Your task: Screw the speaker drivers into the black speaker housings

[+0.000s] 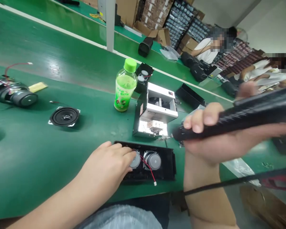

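My right hand [205, 140] is wrapped around a black electric screwdriver [248, 111], its tip by the metal pick-up block of a white and black screw feeder [162, 109]. Whether a screw sits on the tip is too blurred to tell. My left hand [111, 162] grips the left part of a black speaker housing [168, 165], fingers reaching over a round speaker driver [135, 160] and partly hiding it. A second speaker driver [153, 161] sits beside it in the housing. A red wire [153, 175] with a white connector hangs over the housing's front edge.
Behind stand a green-capped bottle [125, 87] and another speaker housing [145, 71]. A loose speaker [64, 116] and several wired drivers [16, 93] lie on the left of the green table [97, 130]. A cable [229, 183] crosses at right. Co-workers [207, 47] sit beyond.
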`<action>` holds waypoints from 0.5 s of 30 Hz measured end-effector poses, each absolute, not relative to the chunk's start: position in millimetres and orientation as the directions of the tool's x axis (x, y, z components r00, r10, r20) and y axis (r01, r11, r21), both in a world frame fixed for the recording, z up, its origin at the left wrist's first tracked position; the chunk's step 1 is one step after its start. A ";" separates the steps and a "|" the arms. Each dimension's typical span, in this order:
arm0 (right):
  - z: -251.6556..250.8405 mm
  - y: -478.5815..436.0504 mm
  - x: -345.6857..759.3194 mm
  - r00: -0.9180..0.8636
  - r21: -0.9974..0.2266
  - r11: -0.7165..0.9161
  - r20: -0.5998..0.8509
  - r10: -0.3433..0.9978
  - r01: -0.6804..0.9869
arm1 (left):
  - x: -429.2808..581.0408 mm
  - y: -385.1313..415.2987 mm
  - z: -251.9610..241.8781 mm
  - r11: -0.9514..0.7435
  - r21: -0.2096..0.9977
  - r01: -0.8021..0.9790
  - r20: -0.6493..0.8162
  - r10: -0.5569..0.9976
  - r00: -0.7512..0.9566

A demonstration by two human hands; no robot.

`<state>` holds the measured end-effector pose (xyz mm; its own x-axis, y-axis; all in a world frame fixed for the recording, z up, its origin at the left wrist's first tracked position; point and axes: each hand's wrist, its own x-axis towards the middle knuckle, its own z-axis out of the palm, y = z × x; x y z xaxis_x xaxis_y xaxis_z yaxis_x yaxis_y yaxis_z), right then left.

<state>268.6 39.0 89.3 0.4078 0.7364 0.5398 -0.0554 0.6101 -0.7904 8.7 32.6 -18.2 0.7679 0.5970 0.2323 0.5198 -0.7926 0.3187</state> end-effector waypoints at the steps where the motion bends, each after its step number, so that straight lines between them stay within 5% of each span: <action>1: 85.2 49.6 265.3 0.419 -0.757 0.652 0.577 0.701 -0.050 | 15.7 33.3 -18.0 -0.795 0.318 0.517 0.222 0.593 0.774; 8: 77.2 65.2 237.4 0.269 -0.857 0.512 0.480 0.835 -0.060 | 19.0 18.0 -9.2 -0.827 0.314 0.466 0.419 0.561 0.714; 15: 65.1 72.0 242.0 0.331 -0.811 0.585 0.546 0.769 -0.022 | 9.4 -25.5 -43.4 -0.829 0.295 0.475 0.484 0.558 0.674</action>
